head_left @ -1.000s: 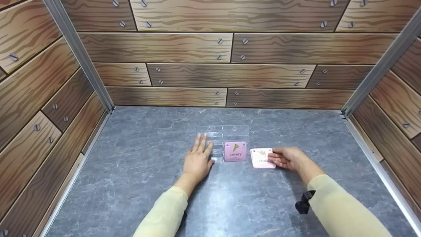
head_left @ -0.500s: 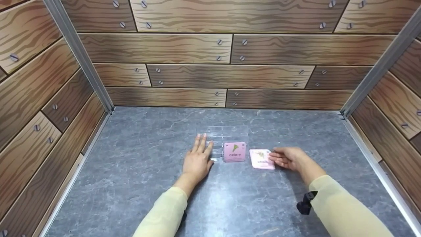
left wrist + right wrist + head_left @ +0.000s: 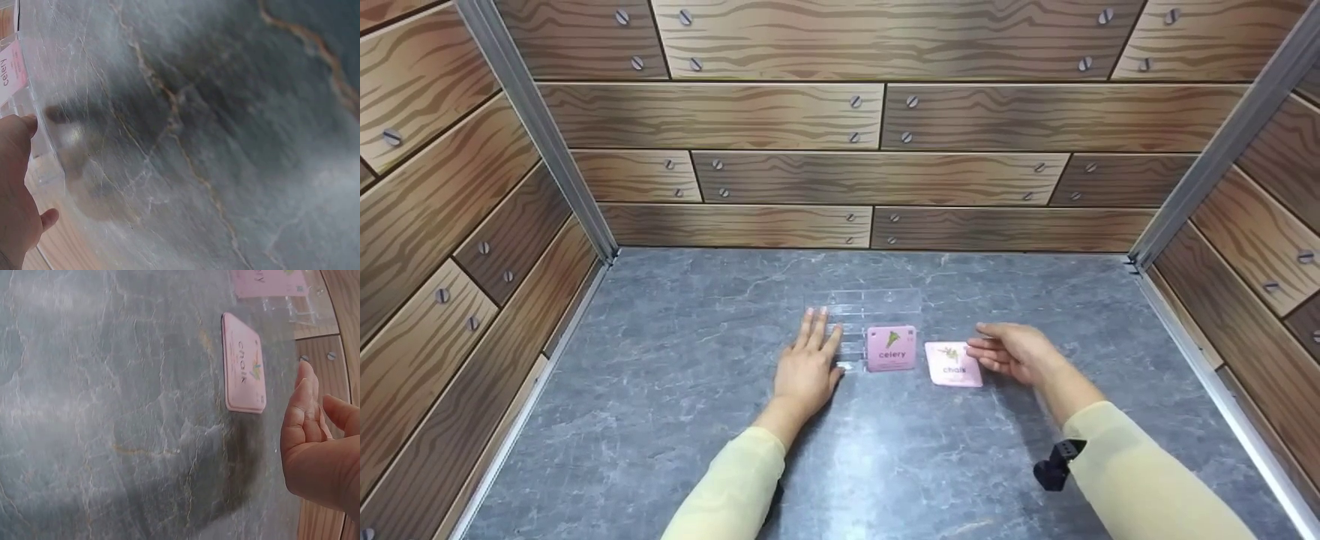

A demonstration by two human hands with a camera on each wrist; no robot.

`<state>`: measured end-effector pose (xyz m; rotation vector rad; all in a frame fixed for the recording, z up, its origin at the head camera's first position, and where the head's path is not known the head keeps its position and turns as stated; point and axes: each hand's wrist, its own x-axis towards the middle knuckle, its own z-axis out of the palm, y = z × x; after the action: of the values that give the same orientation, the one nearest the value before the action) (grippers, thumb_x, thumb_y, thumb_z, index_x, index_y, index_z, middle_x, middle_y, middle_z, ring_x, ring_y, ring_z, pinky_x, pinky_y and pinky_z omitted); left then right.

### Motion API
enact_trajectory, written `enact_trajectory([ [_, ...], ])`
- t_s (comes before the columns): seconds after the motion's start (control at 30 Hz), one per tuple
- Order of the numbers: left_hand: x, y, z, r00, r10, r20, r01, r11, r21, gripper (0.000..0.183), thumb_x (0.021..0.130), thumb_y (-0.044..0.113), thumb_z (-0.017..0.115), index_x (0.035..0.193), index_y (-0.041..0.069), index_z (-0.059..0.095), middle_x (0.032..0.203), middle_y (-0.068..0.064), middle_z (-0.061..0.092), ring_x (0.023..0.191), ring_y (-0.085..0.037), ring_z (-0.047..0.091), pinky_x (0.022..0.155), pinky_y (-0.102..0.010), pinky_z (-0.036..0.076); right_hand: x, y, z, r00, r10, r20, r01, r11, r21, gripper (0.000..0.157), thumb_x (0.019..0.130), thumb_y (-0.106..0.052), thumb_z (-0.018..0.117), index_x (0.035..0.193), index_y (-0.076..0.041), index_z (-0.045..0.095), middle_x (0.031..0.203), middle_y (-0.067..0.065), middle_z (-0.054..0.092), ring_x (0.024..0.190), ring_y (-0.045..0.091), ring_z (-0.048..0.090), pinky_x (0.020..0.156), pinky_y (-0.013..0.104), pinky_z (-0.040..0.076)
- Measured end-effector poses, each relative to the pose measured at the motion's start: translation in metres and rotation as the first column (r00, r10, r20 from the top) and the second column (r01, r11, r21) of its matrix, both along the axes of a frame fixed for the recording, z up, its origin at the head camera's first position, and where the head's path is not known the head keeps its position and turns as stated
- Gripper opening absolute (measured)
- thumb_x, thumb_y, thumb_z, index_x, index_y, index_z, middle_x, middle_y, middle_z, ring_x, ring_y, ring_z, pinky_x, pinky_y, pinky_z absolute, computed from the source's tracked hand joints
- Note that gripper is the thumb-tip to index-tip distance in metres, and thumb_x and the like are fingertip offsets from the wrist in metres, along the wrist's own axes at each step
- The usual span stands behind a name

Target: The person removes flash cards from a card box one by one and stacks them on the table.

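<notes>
My left hand [image 3: 804,375] rests with fingers spread along the left side of a clear plastic card rack [image 3: 851,300]. In the left wrist view, the thumb touches the rack's edge. A pink card reading "celery" [image 3: 892,348] stands in the rack's right column, close to the front. To the right of the rack, a small stack of pink flashcards [image 3: 244,365] lies on the table, its top one reading "chalk". Just beyond the stack's upper right corner, my right hand [image 3: 1020,352] hovers with fingers extended, holding nothing and apart from the cards.
A grey marble-patterned table [image 3: 697,315] extends around the rack. Wood-patterned panels [image 3: 780,180] with metal corner posts [image 3: 1200,161] enclose the back and both sides. A black device [image 3: 1057,465] is strapped to the right wrist.
The right hand has let go of the chalk card stack and drawn slightly up and away from it. The stack now lies flat. The left hand has stayed on the rack.
</notes>
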<state>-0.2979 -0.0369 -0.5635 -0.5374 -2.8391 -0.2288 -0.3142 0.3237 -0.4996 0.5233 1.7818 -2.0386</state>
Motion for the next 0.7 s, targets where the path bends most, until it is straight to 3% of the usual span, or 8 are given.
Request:
enact_trajectory([
  [0.37, -0.001, 0.001, 0.000, 1.000, -0.004, -0.009, 0.004, 1.000, -0.012, 0.072, 0.098, 0.042, 0.074, 0.161, 0.017, 0.048, 0.174, -0.012, 0.028, 0.161, -0.033, 0.021, 0.101, -0.056, 0.055, 0.003, -0.021, -0.001, 0.985, -0.010, -0.170, 0.008, 1.000, -0.007, 0.055, 0.110, -0.019, 0.058, 0.153, 0.010, 0.037, 0.092, 0.005, 0.080, 0.080, 0.014, 0.079, 0.069, 0.023, 0.062],
  [0.5, 0.000, 0.001, 0.001, 1.000, -0.004, -0.001, 0.004, 1.000, -0.014, 0.073, 0.099, 0.043, 0.073, 0.162, 0.018, 0.048, 0.174, -0.012, 0.028, 0.161, -0.033, 0.021, 0.101, -0.057, 0.055, 0.003, -0.033, -0.003, 0.977, -0.022, -0.214, 0.021, 1.000, -0.008, 0.057, 0.109, -0.019, 0.061, 0.151, 0.012, 0.039, 0.091, 0.005, 0.080, 0.080, 0.015, 0.079, 0.071, 0.025, 0.063],
  [0.7, 0.001, 0.000, 0.002, 1.000, -0.001, 0.005, 0.001, 1.000, -0.011, 0.073, 0.099, 0.043, 0.073, 0.162, 0.017, 0.047, 0.174, -0.012, 0.026, 0.161, -0.033, 0.020, 0.101, -0.057, 0.054, 0.005, -0.048, -0.006, 0.971, -0.031, -0.239, 0.033, 0.999, 0.006, 0.045, 0.108, -0.021, 0.065, 0.139, 0.008, 0.053, 0.092, 0.008, 0.080, 0.078, 0.017, 0.079, 0.071, 0.028, 0.064],
])
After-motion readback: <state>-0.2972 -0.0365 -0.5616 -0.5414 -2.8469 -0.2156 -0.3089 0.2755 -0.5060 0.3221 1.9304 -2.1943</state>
